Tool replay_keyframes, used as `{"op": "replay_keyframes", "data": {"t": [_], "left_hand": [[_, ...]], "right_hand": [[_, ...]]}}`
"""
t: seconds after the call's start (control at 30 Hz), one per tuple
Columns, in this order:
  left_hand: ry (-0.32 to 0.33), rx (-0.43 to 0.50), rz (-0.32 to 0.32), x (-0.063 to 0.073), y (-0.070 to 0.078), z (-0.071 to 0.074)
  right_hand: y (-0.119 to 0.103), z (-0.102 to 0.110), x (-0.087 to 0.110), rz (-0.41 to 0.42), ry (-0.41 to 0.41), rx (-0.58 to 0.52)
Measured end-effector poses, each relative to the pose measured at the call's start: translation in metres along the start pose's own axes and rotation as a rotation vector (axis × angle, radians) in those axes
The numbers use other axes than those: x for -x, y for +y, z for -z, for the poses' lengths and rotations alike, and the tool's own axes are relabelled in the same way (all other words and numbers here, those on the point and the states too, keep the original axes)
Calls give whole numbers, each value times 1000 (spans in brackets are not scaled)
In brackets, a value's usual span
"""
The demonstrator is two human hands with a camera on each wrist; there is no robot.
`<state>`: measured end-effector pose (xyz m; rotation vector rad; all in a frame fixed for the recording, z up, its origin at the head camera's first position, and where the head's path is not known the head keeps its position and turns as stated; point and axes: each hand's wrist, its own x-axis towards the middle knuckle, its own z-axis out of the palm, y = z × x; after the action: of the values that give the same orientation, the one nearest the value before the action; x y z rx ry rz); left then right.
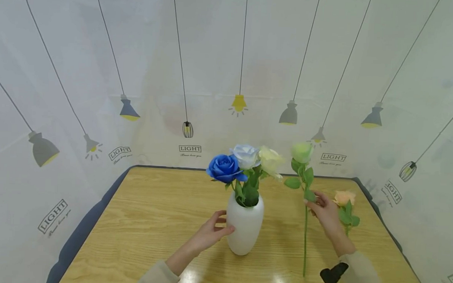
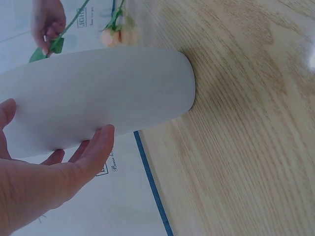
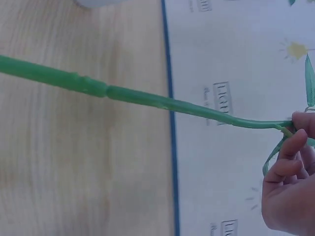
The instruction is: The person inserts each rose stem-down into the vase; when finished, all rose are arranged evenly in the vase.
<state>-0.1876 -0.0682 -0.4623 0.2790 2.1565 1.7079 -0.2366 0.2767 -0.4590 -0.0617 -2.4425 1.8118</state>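
Observation:
A white vase point(image 1: 244, 225) stands upright on the table, holding a blue rose point(image 1: 225, 168), a pale blue rose point(image 1: 245, 156) and a cream rose point(image 1: 271, 161). My left hand point(image 1: 208, 234) holds the vase's left side, thumb and fingers curved about it; the left wrist view shows the fingertips against its wall. To the right of the vase, my right hand point(image 1: 326, 213) pinches a pale green rose point(image 1: 302, 152) by its upper stem, just below the leaves. The long stem point(image 3: 162, 102) hangs down, its bloom up. That bloom is outside the right wrist view.
A peach rose point(image 1: 344, 198) lies on the table beyond my right hand, partly hidden by the forearm. The wooden table point(image 1: 141, 213) has a dark blue edge. Behind it hangs a pale sheet point(image 1: 210, 66) printed with lamps.

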Motion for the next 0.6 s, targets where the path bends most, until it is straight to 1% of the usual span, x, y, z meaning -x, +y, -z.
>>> {"op": "replay_keyframes", "data": {"t": [0.1, 0.2, 0.3, 0.4, 0.5, 0.6], "left_hand": [[-4, 7, -1, 7, 12, 0], [-6, 3, -8, 15, 24, -1], [-6, -1, -11, 17, 27, -1], [-4, -1, -8, 12, 19, 0], [-2, -6, -10, 4, 6, 0], [0, -10, -9, -1, -3, 0]], "right_hand": [[-15, 0, 1, 45, 5, -21], [-29, -1, 4, 70, 11, -53], [-41, -2, 7, 76, 10, -128], [-52, -5, 11, 80, 4, -239], [-64, -10, 15, 104, -28, -419], [-75, -15, 19, 131, -81, -631]]}}
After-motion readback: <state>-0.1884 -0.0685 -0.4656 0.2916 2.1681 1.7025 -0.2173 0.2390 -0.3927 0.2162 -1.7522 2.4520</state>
